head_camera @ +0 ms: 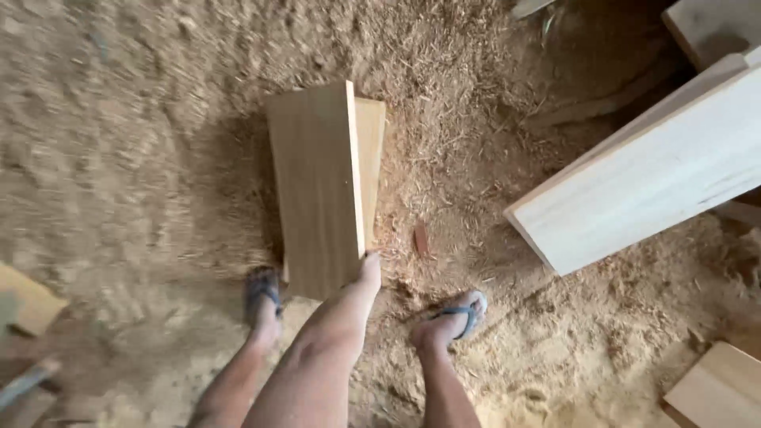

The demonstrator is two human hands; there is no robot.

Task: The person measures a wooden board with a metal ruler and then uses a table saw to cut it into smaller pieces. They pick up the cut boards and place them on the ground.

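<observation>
Sawdust and wood shavings cover the whole floor (119, 143), loose and uneven underfoot. We hold a tan wooden board (317, 186) upright near the middle of the floor, a second board (372, 150) close behind it. One hand (369, 268) meets the near lower corner of the tan board (which hand it is, and how its fingers are set, we cannot tell, since the forearm hides them). We see no other hand. Our sandalled left foot (261, 305) stands just below the board's near end, our right foot (452, 317) apart to the other side.

To handle the board well, we judge it best to keep its lower end clear of both feet and to steady it by the edge, since loose shavings give poor footing.

A pale plank (650, 174) slants in from the right edge; another board's corner (717, 388) shows at the lower right. No packages, labels or signs are visible.
</observation>
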